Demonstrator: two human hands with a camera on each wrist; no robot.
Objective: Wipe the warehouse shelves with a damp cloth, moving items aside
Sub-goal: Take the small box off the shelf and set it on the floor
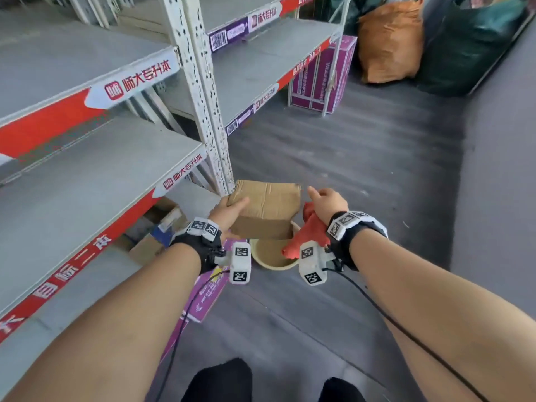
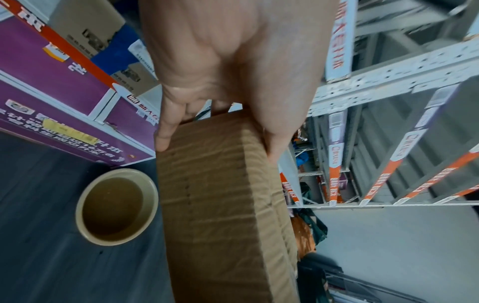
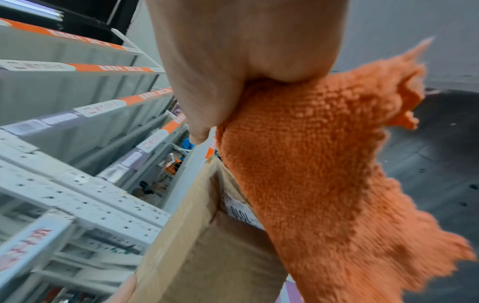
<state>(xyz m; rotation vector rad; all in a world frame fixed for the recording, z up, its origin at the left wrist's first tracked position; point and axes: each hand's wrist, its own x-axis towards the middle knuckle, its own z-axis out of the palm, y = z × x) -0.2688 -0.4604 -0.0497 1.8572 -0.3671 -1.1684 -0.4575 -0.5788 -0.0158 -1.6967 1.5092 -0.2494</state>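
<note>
A brown cardboard box [image 1: 266, 210] hangs in the air in front of the shelf post, above a beige basin [image 1: 272, 262] that stands on the floor. My left hand [image 1: 229, 211] grips the box's left end, thumb on top and fingers underneath; the left wrist view shows the left hand [image 2: 233, 82] clamped on the box [image 2: 220, 205] with the basin [image 2: 116, 207] below. My right hand [image 1: 327, 203] holds a bunched orange cloth [image 1: 307, 233] at the box's right end. The cloth [image 3: 324, 164] hangs from that fist [image 3: 246, 61] against the box [image 3: 202, 246]. Whether this hand also touches the box is unclear.
Grey metal shelves [image 1: 87, 175] with red and white edge labels fill the left. Cartons [image 1: 162, 219] sit on the lowest level, and a purple box [image 1: 203, 294] lies below my left wrist. Further off stand another purple box [image 1: 322, 74], an orange sack [image 1: 388, 42] and a green sack [image 1: 470, 44].
</note>
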